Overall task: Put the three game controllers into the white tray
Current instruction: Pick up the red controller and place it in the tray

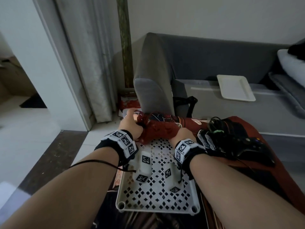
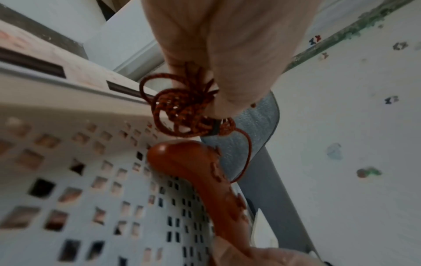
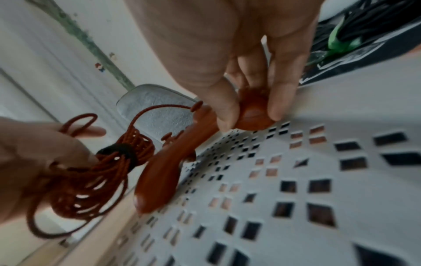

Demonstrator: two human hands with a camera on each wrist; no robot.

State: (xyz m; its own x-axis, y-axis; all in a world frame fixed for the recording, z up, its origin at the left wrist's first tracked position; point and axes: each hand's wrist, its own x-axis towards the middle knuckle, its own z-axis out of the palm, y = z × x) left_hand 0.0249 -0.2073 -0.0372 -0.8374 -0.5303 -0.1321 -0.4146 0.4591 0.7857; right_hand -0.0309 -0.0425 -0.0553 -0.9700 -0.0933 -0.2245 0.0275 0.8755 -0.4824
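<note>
A red game controller (image 1: 156, 131) hangs over the far end of the white perforated tray (image 1: 158, 200), one handle tip close to the tray floor (image 3: 296, 162). My right hand (image 1: 183, 134) pinches its right handle (image 3: 255, 115) between thumb and fingers. My left hand (image 1: 130, 125) grips the controller's red cable (image 2: 180, 115), coiled and bound with a dark tie, just left of the controller (image 2: 193, 176). Two black controllers (image 1: 244, 146) with a tangle of black cable and a green tie (image 1: 219, 130) lie right of the tray.
The tray sits on a red patterned cloth (image 1: 288, 171). A grey sofa armrest (image 1: 153, 93) rises just beyond the hands. A white square plate (image 1: 236, 87) lies on the sofa seat at the back right. Bare floor (image 1: 49, 154) lies to the left.
</note>
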